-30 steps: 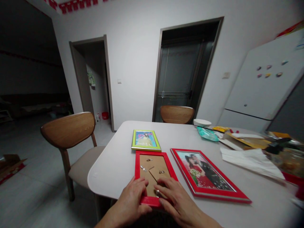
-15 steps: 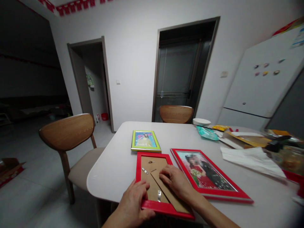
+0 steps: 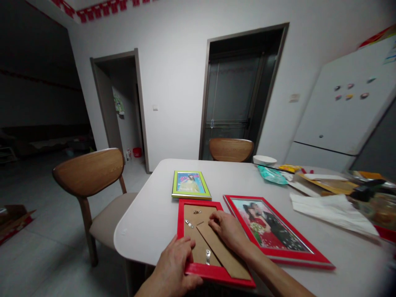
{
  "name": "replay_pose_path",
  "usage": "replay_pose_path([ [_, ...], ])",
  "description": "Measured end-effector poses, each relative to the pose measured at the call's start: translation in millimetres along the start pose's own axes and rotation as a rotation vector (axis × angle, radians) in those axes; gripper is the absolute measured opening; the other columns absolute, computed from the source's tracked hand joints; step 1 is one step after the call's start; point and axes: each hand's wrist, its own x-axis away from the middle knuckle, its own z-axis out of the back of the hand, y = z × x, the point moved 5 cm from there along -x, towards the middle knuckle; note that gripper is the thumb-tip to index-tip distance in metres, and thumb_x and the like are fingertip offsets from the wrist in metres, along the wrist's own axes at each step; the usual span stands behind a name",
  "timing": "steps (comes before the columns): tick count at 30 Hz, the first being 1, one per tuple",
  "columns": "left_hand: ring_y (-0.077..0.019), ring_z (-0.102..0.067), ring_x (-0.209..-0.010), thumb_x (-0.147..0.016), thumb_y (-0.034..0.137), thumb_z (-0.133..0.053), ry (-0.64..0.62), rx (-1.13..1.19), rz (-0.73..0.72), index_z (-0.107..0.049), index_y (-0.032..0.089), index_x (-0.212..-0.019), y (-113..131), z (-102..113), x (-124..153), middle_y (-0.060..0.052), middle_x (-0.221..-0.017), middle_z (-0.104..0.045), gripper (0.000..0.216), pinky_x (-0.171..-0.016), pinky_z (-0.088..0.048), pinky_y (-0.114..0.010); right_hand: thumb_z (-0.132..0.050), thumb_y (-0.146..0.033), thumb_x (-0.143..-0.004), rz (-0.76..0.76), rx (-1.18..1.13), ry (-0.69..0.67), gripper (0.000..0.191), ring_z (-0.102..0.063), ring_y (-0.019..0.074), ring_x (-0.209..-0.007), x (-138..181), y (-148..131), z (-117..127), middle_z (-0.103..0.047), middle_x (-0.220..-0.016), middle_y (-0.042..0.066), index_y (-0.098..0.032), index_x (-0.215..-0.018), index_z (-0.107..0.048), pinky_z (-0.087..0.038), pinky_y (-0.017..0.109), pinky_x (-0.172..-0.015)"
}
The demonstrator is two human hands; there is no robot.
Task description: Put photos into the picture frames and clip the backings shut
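Observation:
A red picture frame (image 3: pixel 181 218) lies face down at the table's near edge, its brown backing board (image 3: pixel 194 243) and stand flap (image 3: pixel 222 251) upward. Small metal clips (image 3: pixel 208 256) show on the backing. My left hand (image 3: pixel 175 262) grips the frame's near left corner, thumb on the near rim and fingers over the left side. Curled fingers of my right hand (image 3: pixel 227 231) press at the right side of the backing, above the flap; what lies under the fingertips is hidden. To the right rests a larger red picture frame (image 3: pixel 266 227), photo up. Behind is a lime-green picture frame (image 3: pixel 191 184).
White paper (image 3: pixel 331 210), a teal packet (image 3: pixel 272 175), a white bowl (image 3: pixel 265 160) and other clutter sit on the table's right side. Wooden chairs stand at the left (image 3: pixel 89 171) and far side (image 3: pixel 231 149) of the white table (image 3: pixel 145 222).
The view has shifted very slightly. My right hand's fingers have drawn together a little more at the backing's right side; my left hand keeps its grip on the frame.

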Motion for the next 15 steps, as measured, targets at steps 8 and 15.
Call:
replay_pose_path([
  [8,-0.0233,-0.046,-0.106,-0.051,0.027,-0.074,0.037,-0.008,0.022,-0.059,0.014,-0.095,2,1,-2,-0.009,-0.112,-0.055,0.048,-0.094,-0.033,-0.033,-0.04,-0.025,-0.075,0.054,0.061,-0.001,0.028,-0.051,0.0157,-0.072,4,8,8,-0.059,-0.073,0.006,-0.016,-0.057,-0.06,-0.036,0.026,-0.068],
  [15,-0.0226,-0.046,-0.106,-0.053,0.029,-0.073,0.034,-0.006,0.008,-0.051,0.013,-0.11,0,0,1,-0.01,-0.113,-0.054,0.063,-0.092,-0.035,-0.03,-0.035,-0.027,-0.079,0.11,0.098,-0.065,0.034,-0.049,0.0173,-0.084,28,9,19,-0.056,-0.088,0.008,-0.016,-0.063,-0.063,-0.037,0.027,-0.075],
])
